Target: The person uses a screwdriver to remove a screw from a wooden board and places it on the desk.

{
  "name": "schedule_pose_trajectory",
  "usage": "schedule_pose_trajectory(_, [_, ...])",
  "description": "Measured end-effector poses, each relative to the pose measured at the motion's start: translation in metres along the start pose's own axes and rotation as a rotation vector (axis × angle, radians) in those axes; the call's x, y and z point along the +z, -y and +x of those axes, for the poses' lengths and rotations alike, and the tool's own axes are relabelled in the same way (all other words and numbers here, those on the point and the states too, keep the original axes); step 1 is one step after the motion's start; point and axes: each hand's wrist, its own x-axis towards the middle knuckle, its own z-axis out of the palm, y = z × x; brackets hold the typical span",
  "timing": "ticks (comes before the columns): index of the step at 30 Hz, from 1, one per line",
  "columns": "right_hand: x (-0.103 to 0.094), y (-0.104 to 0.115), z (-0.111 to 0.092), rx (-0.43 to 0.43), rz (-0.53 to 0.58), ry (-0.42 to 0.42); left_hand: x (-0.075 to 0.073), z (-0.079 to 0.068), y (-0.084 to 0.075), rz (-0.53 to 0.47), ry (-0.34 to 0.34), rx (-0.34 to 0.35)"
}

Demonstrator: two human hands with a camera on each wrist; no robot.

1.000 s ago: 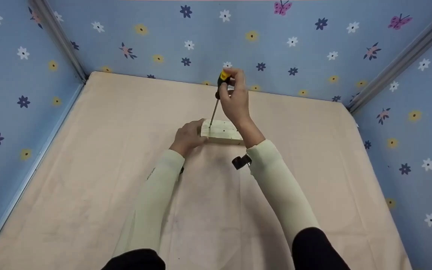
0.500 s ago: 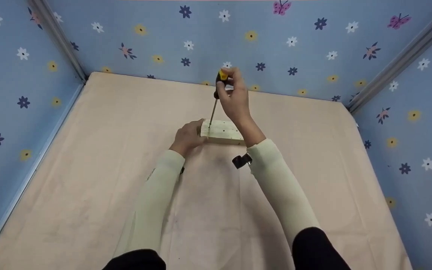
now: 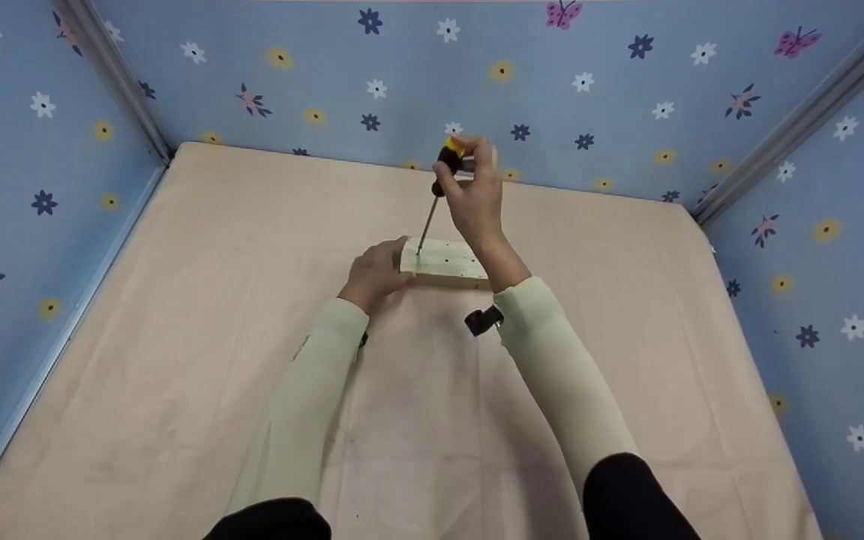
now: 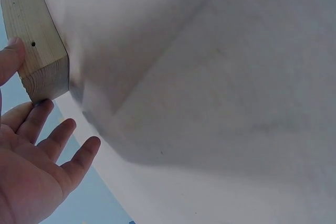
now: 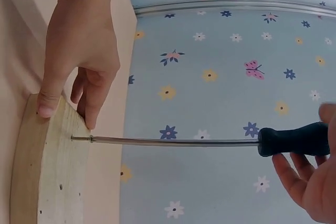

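A pale wooden block (image 3: 443, 264) with several small dark holes lies on the cloth-covered table. My left hand (image 3: 377, 271) holds its left end, the thumb (image 4: 11, 59) pressed on the near face and the other fingers spread around the end and far side. Over the block, my right hand (image 3: 475, 196) grips a screwdriver (image 3: 450, 159) by its black and yellow handle. The long metal shaft (image 5: 178, 142) slants down to a thin screw (image 5: 81, 138) that stands partly out of the block's top, near the left end. Tip and screw head meet in the right wrist view.
Pinkish-beige cloth (image 3: 409, 420) with fold creases covers the table. Blue flower-patterned panels (image 3: 327, 75) rise behind it and at both sides, with grey metal rails at the corners. A black wrist camera mount (image 3: 483, 321) juts from the right sleeve.
The right hand and the screwdriver handle have shifted slightly to the right, and the fingers sit a little differently on the handle. The left hand and the block stay in place.
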Motion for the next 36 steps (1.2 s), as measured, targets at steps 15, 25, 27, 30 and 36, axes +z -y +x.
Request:
schedule_pose_trajectory(15, [0.007,-0.004,0.000,-0.057,0.064,-0.043,0.000,0.000,0.003,0.008,0.004,-0.010])
schedule_pose_trajectory(25, [0.011,-0.008,-0.003,-0.114,0.051,-0.065,-0.001,0.000,0.002,-0.003,0.002,0.000])
schedule_pose_trajectory(27, [0.011,-0.009,-0.004,-0.126,0.064,-0.059,-0.001,0.000,0.001,0.001,0.005,-0.003])
schedule_pose_trajectory(30, [0.011,-0.009,-0.005,-0.139,0.076,-0.040,-0.001,0.000,0.001,-0.011,0.009,-0.009])
schedule_pose_trajectory(36, [0.013,-0.016,-0.004,-0.139,0.018,-0.092,0.000,0.000,0.001,-0.004,0.013,-0.024])
